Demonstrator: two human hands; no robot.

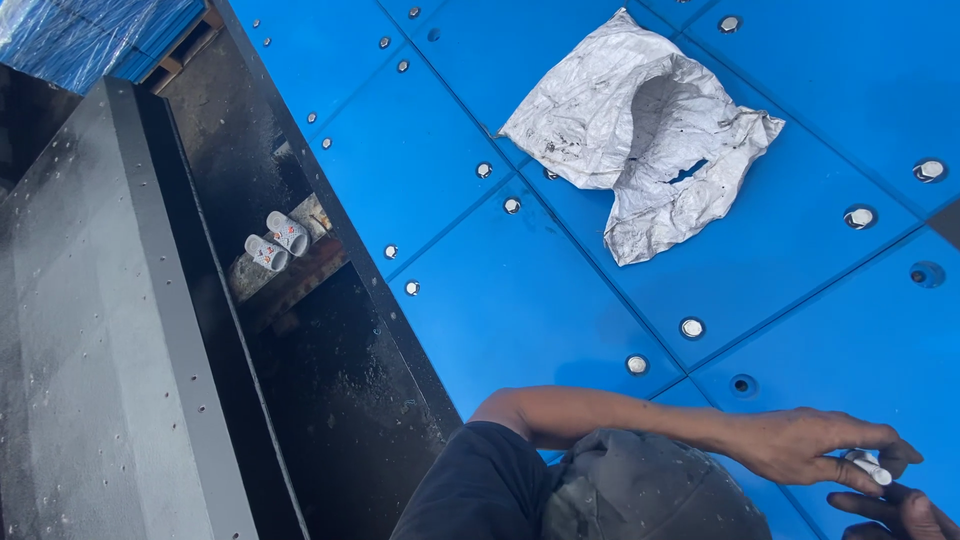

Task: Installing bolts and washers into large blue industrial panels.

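Down at the near edge of the blue worktop (520,300), a person in a dark sleeve (480,485) and a grey cap (650,495) stretches an arm across the panels. That hand (800,445) has its fingers (860,470) pinched closed on a small white cylinder (868,466), held just above the surface near the near right corner. Whether it is the person's left or right hand, I cannot tell from this angle. Just beneath it a second hand (900,512) peeks in at the very corner, fingertips close to the white piece; it is cut off by the edge of view, so I cannot tell whether it grips anything.

Moving outward, the worktop is bolted blue panels with round silver fasteners (692,327) along dark seams. Farther across, toward the far side, a crumpled white sack (640,140) lies flat, torn and smudged, well apart from the hands.

Off the left edge, a dark wet channel (330,400) drops away. Down in it, two grey sandals (277,242) sit side by side on a wooden ledge (295,285). Beyond that runs a grey metal beam (90,330), and blue wrapped material (90,35) lies at the far left corner.
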